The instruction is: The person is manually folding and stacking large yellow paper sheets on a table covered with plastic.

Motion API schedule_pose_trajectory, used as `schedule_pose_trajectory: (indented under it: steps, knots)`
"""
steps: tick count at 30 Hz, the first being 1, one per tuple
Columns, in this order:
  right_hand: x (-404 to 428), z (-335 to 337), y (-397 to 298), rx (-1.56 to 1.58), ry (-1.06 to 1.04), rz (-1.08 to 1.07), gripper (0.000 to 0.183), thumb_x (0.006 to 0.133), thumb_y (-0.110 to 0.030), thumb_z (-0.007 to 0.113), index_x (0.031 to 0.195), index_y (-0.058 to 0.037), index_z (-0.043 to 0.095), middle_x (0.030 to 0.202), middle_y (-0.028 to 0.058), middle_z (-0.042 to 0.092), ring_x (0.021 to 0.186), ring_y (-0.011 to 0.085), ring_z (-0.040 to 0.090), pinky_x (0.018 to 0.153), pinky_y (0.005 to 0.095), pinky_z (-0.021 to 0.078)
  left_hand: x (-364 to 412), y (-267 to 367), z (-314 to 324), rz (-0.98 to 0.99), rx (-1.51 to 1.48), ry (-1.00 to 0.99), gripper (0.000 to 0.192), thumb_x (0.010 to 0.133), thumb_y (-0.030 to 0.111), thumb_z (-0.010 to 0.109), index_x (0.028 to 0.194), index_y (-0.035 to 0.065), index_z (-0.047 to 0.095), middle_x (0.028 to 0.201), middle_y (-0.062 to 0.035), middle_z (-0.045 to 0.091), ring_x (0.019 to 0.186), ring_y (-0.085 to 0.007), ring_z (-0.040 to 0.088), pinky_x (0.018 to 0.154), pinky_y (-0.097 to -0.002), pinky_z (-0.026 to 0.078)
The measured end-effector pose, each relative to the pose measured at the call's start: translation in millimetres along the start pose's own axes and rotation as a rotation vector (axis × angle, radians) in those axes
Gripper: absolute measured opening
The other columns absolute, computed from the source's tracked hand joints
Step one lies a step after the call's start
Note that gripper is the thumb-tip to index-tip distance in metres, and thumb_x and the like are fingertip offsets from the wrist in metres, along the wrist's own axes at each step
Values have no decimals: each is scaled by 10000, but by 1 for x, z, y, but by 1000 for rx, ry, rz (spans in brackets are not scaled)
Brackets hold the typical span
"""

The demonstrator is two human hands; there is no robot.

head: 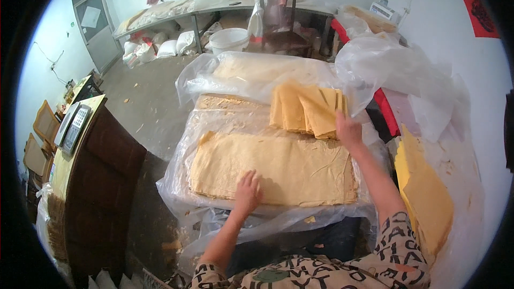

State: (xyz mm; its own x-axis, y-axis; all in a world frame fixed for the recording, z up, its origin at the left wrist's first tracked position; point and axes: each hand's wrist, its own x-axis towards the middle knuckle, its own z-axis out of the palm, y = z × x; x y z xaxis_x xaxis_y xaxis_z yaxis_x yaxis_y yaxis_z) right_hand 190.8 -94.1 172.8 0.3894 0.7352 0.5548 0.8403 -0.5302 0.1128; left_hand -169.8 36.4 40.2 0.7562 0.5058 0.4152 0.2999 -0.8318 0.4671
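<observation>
A wide stack of thin, pale yellow sheets [297,168] lies on plastic film over the work surface before me. My left hand [249,190] rests near the stack's front edge, left of its middle, with the fingers spread and nothing gripped. Beyond the stack's right part lies a pile of folded, deeper yellow sheets [295,118], overlapping like a fan. My right hand [348,130] is at that pile's right end, its fingers closed on the edge of a yellow sheet that slants across the top; the sheet is partly blurred.
Clear plastic film [405,68] is bunched at the right. More yellow sheets [425,188] lean beside my right arm. A wooden desk [100,184] with a telephone [74,128] stands at the left. A white bucket [229,40] and a dark chair [287,40] are at the back.
</observation>
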Motion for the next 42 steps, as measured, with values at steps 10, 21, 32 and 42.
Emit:
schedule_pose_trajectory:
  steps: [10, 21, 32, 42]
  knots:
    - [-24, 71, -21, 30, -525, 26, 401, 816, -93, 544, 1210, -44, 495, 1121, 152, 551, 1095, 331, 524, 905, 483, 421, -13, 44, 35, 101, 76, -157, 507, 723, 300, 669, 1196, 164, 547, 1312, -91, 481, 1277, -286, 388, 1052, -495, 290]
    - [-219, 53, -37, 648, -284, 593, 490, 772, -235, 603, 1208, -26, 521, 1183, 194, 543, 1110, 360, 504, 958, 413, 403, -1, 51, 46, 217, 46, -167, 401, 743, 243, 643, 1132, 162, 582, 1275, -86, 506, 1236, -307, 422, 1028, -456, 329]
    - [-212, 7, -53, 454, -552, 605, 442, 742, -291, 701, 1106, -71, 579, 1084, 127, 593, 1023, 296, 562, 866, 400, 460, 2, 56, 45, 277, 124, -159, 112, 749, 152, 578, 856, 119, 587, 913, -35, 582, 926, -247, 543, 786, -383, 441]
    - [-203, -4, -143, 412, -402, -183, 247, 723, -175, 641, 950, -84, 607, 1049, 68, 592, 1018, 243, 558, 813, 409, 425, -15, 68, 55, 275, 97, -140, 111, 765, 184, 592, 867, 138, 588, 862, -33, 577, 892, -230, 552, 749, -368, 445]
